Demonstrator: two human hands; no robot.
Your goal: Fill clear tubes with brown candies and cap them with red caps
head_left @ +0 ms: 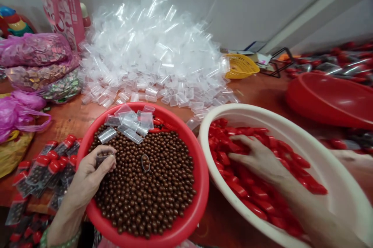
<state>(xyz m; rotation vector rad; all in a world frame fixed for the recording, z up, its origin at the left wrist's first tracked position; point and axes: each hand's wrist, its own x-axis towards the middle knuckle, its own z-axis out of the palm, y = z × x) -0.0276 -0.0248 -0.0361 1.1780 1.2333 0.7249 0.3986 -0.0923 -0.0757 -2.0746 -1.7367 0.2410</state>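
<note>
My left hand (97,166) is closed round a clear plastic tube with dark balls in its mouth, over the left side of a red basin (203,186). Brown balls (151,193) fill that basin, and one tube (145,163) stands sunk among them. Several clear tubes (131,123) lie at its back, beside a few red pieces. To the right, my right hand (256,156) reaches into a white basin (250,110) of red caps (259,193). Its thumb and fingers are spread among the caps, with nothing seen between them.
A big heap of clear tubes (154,49) stands behind the basins. Filled tubes with red caps (52,166) lie at left, below purple bags (37,57). A yellow basket (240,66) and a red bowl (332,100) are at back right. Another person's arm (354,166) shows at the right edge.
</note>
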